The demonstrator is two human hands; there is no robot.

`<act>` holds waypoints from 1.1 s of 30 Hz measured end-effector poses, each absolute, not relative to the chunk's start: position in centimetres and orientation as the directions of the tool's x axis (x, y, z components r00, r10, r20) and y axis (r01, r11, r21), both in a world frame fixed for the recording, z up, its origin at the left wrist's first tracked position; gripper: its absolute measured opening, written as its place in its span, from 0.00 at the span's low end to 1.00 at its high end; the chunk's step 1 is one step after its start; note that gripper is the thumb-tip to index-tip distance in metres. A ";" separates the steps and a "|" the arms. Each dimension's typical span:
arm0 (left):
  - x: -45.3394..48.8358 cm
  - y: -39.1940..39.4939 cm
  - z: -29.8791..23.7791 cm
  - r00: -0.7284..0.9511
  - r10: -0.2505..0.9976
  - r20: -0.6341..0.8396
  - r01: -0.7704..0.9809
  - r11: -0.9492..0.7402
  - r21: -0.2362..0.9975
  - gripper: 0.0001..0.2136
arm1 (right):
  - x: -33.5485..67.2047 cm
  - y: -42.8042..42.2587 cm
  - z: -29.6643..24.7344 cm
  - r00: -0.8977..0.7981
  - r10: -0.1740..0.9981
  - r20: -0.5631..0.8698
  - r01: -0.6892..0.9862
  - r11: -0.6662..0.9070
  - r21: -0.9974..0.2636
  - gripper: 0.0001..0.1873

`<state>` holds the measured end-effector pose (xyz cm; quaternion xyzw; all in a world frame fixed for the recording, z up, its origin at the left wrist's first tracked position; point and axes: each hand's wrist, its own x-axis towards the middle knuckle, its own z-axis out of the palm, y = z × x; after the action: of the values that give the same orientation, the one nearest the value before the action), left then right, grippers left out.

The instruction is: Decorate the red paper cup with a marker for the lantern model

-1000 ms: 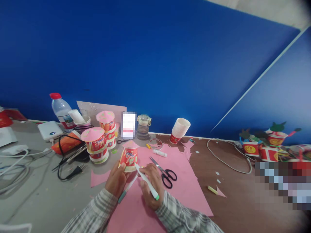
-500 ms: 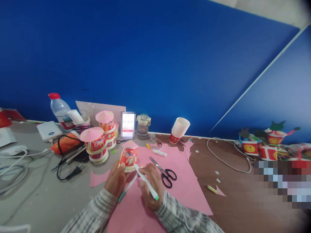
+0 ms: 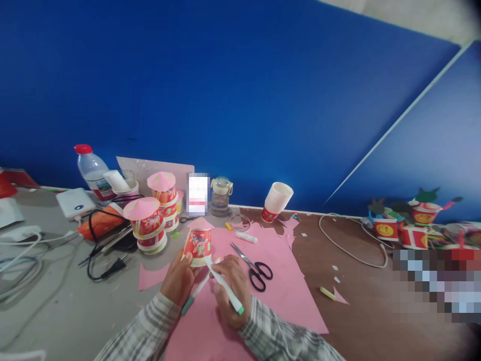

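Blue wall [image 3: 225, 100] out back, left hand [image 3: 178, 278] gripping a red printed paper cup [image 3: 199, 244], right hand [image 3: 237, 281] pinching a white green-ended plastic marker [image 3: 227, 291] aimed roughly eleven o'clock at it.

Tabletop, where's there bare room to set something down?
Bare apart from specks: the grey tabletop between the black plug and the left sleeve, and the brown tabletop right of the yellow stick, below the white cable. Crowded: back left, with the bottle and paper-cup towers; also mid-table, where the left hand holds a red cup near the scissors.
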<state>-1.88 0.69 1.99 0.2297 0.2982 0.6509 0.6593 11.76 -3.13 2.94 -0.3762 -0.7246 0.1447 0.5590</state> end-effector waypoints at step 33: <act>-1.8 0.4 2.4 0.005 0.998 -0.066 -0.704 0.050 0.708 0.15 | 11.7 -3.0 3.3 -0.063 0.718 0.693 0.399 0.655 -0.642 0.11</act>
<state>-1.82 0.39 2.37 0.2509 0.2925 0.6417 0.6631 11.73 -3.04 3.25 -0.3905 -0.7151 0.1419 0.5621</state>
